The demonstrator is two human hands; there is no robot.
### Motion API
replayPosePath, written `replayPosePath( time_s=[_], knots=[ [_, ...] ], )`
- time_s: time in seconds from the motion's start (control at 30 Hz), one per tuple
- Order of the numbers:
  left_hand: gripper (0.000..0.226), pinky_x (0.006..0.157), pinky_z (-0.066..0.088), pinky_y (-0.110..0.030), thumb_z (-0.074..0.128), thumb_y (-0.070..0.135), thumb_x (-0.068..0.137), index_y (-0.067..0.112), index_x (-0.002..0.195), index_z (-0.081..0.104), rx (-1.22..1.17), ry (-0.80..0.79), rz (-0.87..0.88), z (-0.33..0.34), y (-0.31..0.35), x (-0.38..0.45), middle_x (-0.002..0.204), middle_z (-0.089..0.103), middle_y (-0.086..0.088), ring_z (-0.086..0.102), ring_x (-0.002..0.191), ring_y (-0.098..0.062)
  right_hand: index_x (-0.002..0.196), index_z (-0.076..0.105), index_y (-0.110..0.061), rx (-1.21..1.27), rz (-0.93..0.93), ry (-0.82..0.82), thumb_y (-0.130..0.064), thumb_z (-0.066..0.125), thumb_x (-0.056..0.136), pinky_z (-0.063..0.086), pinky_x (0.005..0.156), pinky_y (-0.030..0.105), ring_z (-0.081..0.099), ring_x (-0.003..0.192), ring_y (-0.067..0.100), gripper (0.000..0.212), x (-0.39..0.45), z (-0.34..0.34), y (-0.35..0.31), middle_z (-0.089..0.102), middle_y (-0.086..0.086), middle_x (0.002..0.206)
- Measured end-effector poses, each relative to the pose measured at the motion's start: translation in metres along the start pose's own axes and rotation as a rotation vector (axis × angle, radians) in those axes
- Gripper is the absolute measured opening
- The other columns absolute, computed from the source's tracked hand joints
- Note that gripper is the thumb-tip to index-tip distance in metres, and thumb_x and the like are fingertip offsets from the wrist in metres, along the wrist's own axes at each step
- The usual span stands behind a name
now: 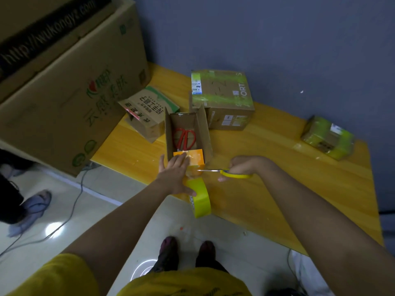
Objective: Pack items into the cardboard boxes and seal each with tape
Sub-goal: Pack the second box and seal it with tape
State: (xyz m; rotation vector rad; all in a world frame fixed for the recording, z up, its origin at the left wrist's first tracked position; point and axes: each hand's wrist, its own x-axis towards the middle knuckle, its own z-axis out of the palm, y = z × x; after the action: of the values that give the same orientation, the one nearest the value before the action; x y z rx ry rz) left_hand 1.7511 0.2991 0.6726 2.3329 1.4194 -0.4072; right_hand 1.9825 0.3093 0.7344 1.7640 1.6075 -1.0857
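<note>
Open narrow brown cardboard box (pixel 188 133) at yellow wooden table (pixel 277 178) front edge, red-handled scissors (pixel 185 136) inside; left hand (pixel 175 174) flat, pressing near flap and yellow-green tape roll (pixel 199 198); right hand (pixel 241 165) gripping yellow-handled scissors (pixel 226 172); grey-blue wall (pixel 277 39) behind

Desk (pixel 267 167): orange-yellow wood grain. Wall (pixel 277 39): flat grey-blue. Open box (pixel 205 129): plain brown card; inside, red-handled scissors (pixel 185 136) and an orange pack (pixel 193 157). Scissors in right hand (pixel 243 165): yellow handles (pixel 235 174), silver blades. Tape roll (pixel 199 197): yellow-green. Sealed boxes (pixel 222 97): brown, banded with yellow-green tape. Big carton (pixel 70 92): brown, green print. Floor (pixel 85 210): pale glossy tile.
</note>
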Motion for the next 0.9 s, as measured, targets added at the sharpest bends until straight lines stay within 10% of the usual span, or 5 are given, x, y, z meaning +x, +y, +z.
replayPosePath(
  time_s=[0.1, 0.4, 0.9],
  knots=[
    [0.125, 0.112, -0.011, -0.06, 0.06, 0.079, 0.064, 0.019, 0.154, -0.001, -0.01, -0.006, 0.006, 0.001, 0.0, 0.0, 0.161, -0.009, 0.003, -0.006, 0.148, -0.019, 0.119, 0.059, -0.011, -0.017, 0.01, -0.052, -0.066, 0.058, 0.082, 0.042, 0.094, 0.032, 0.049, 0.111, 0.022, 0.067, 0.009, -0.007, -0.001, 0.047, 0.0, 0.113],
    [0.125, 0.111, -0.015, -0.059, 0.06, 0.08, 0.065, 0.021, 0.154, -0.005, -0.03, -0.012, 0.003, 0.001, -0.003, 0.001, 0.16, -0.015, 0.004, -0.009, 0.148, -0.018, 0.066, 0.046, -0.02, -0.085, -0.015, -0.147, -0.067, 0.058, 0.082, 0.038, 0.078, 0.03, 0.049, 0.086, 0.019, 0.051, 0.036, -0.021, -0.006, 0.048, -0.005, 0.079],
    [0.122, 0.11, -0.016, -0.058, 0.059, 0.079, 0.066, 0.021, 0.154, -0.005, -0.027, -0.013, -0.018, 0.001, -0.001, 0.001, 0.16, -0.017, 0.004, -0.012, 0.148, -0.018, 0.078, 0.058, -0.023, -0.044, -0.157, -0.144, -0.066, 0.068, 0.074, 0.045, 0.089, 0.033, 0.053, 0.095, 0.016, 0.044, 0.066, -0.02, -0.006, 0.053, -0.008, 0.087]
  ],
)
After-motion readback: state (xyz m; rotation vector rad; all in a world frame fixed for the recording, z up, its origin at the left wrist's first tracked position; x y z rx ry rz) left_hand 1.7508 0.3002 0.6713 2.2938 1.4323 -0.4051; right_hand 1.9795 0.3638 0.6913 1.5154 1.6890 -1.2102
